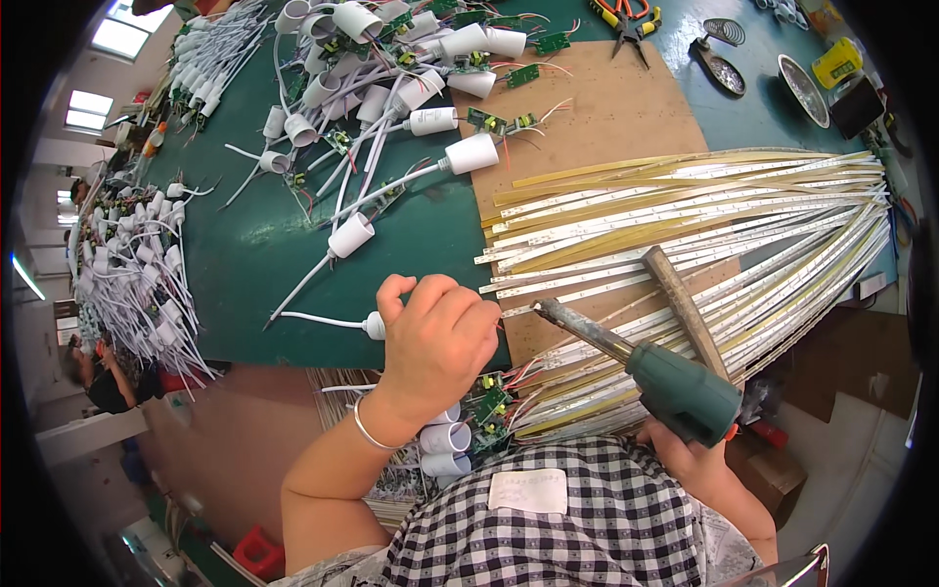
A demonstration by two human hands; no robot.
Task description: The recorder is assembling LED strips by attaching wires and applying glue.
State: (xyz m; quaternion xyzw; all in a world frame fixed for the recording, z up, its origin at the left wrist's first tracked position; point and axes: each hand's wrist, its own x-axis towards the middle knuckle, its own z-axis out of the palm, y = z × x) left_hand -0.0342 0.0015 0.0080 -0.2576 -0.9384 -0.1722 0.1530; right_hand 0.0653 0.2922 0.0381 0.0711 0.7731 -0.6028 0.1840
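My left hand (435, 328) is closed, fingers curled, over the near edge of the green table. A white cap piece with a cable (375, 326) sticks out from its left side; the rest of that piece is hidden behind my fingers. In my right hand (670, 450) is a green soldering gun (685, 391), its dark tip pointing left and close to the ends of long LED strips (606, 230). The strips fan out, white and yellow, over a brown board (616, 108). A wooden bar (685, 311) lies across them.
White caps with cables and green circuit boards (421, 93) are heaped at the back. More white caps (445, 440) lie by my lap. Pliers (631, 29), a coiled iron stand (724, 68) and a metal dish (802, 90) stand far right. Another person (108, 377) is at far left.
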